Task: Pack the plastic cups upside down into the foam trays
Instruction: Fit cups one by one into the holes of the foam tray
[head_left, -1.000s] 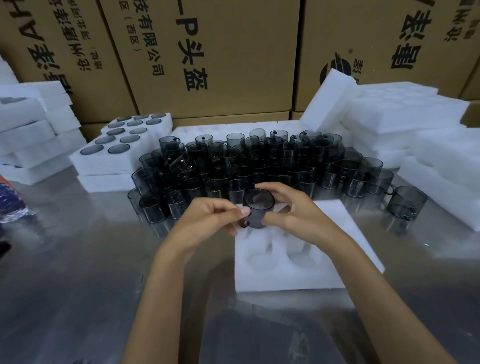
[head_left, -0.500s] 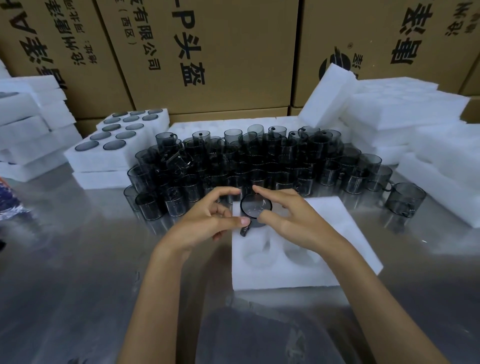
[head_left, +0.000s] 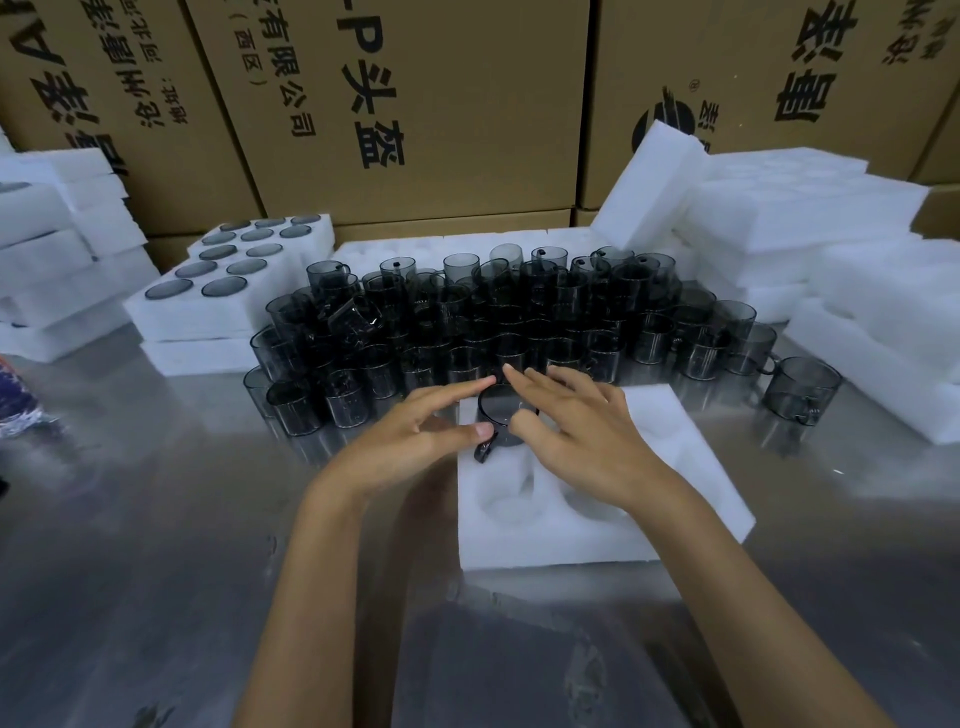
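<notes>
Smoky grey cup (head_left: 503, 420) sits upside down in the far-left pocket of the foam tray (head_left: 587, 535), base up, handle (head_left: 485, 449) poking out toward 7 o'clock. Cup looks mostly sunk into the foam.

Left hand (head_left: 410, 447) comes in from 7 o'clock: index finger stretched over the cup's far rim, thumb tip against the cup's left side near the handle, so the fingers pinch the cup lightly. Right hand (head_left: 587, 441) comes from 5 o'clock, fingers spread and fairly straight, thumb against the cup's right edge, index tip reaching past the far rim. Fingertips of both hands nearly meet at 12 o'clock of the cup. Whether the right hand presses or just touches, cannot tell.

Tray lies flat on the shiny metal desk (head_left: 156, 545), its other visible pockets unfilled, two at the near side partly under the right wrist.

At 12 o'clock from the tray: big cluster of loose cups (head_left: 493, 317), upright, stacked in layers. One single cup (head_left: 802, 387) stands apart at 2 o'clock. At 10 o'clock, a filled tray (head_left: 228, 280) with cup bases showing, resting on another foam piece. White foam stacks (head_left: 831, 234) at 1–3 o'clock and more foam (head_left: 57, 244) at 9–10 o'clock. Cardboard boxes (head_left: 415, 104) with printed characters form the back wall.
</notes>
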